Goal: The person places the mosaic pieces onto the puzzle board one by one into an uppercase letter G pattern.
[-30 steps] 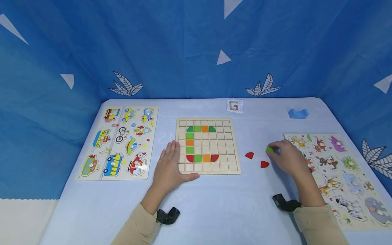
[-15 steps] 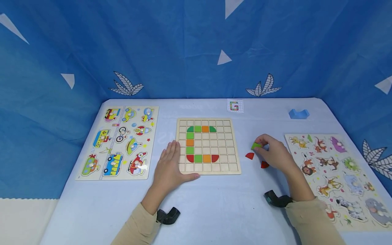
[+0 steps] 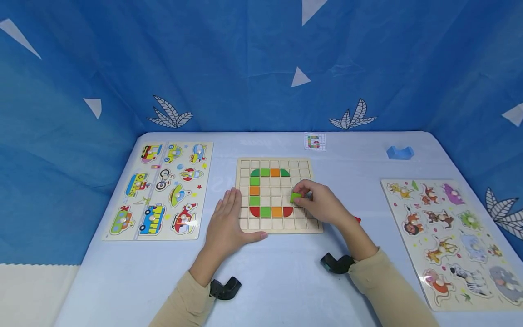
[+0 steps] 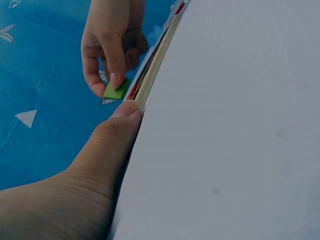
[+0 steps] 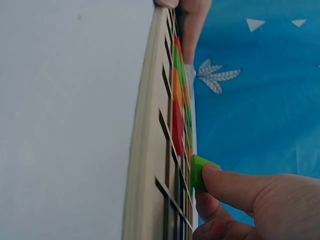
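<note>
A wooden grid board point(image 3: 300, 224) lies in the middle of the table, bearing green, orange and red tiles that form a C-like outline. Between thumb and fingers, my right hand point(image 3: 324, 202) pinches a green square tile point(image 3: 295, 197) over the right part of the grid, above the lower right red rounded tile point(image 3: 288, 212). The right wrist view shows this green tile point(image 5: 199, 172) close to the board's surface. My left hand point(image 3: 226, 225) rests with straight fingers along the board's left edge, its thumb at the front edge.
Behind the board lies a small pattern card point(image 3: 314, 142) with a G. A vehicle puzzle point(image 3: 157, 190) is at the left, an animal puzzle point(image 3: 443, 236) at the right, and a blue block point(image 3: 400, 153) at the back right. A red piece point(image 3: 357, 219) peeks out behind the right wrist.
My right hand has carried the green tile leftward from beside the animal puzzle to over the board, now covering most of the loose red pieces. My left hand has stayed in place.
</note>
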Demonstrator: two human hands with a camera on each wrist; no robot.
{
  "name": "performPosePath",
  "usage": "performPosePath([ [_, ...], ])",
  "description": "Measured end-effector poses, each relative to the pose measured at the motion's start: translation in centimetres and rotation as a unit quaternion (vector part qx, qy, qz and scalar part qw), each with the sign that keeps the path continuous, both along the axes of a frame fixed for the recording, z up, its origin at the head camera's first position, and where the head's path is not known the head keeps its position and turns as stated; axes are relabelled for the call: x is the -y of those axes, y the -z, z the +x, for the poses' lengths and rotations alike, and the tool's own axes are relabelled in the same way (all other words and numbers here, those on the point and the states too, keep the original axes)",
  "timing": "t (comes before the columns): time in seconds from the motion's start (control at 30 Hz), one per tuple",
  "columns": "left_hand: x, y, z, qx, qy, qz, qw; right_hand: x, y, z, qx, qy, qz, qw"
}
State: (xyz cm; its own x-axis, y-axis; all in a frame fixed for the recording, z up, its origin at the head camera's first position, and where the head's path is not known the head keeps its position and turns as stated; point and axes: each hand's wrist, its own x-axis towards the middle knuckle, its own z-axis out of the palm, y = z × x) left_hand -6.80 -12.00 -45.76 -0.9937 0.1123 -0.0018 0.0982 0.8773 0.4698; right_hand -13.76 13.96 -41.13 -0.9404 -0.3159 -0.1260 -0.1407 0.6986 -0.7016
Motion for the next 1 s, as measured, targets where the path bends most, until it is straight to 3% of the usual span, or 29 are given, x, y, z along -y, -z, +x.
performPosePath([
  [0.53, 0.1, 0.1, 0.0, -0.007, 0.003, 0.000, 1.0000, 1.9, 0.6, 0.0, -0.019, -0.014, 0.035, 0.9991],
  [1.0, 0.0, 0.2, 0.0, -0.005, -0.001, -0.001, 1.0000, 0.3, -0.7, 1.1, -0.027, -0.057, 0.054, 0.9965],
])
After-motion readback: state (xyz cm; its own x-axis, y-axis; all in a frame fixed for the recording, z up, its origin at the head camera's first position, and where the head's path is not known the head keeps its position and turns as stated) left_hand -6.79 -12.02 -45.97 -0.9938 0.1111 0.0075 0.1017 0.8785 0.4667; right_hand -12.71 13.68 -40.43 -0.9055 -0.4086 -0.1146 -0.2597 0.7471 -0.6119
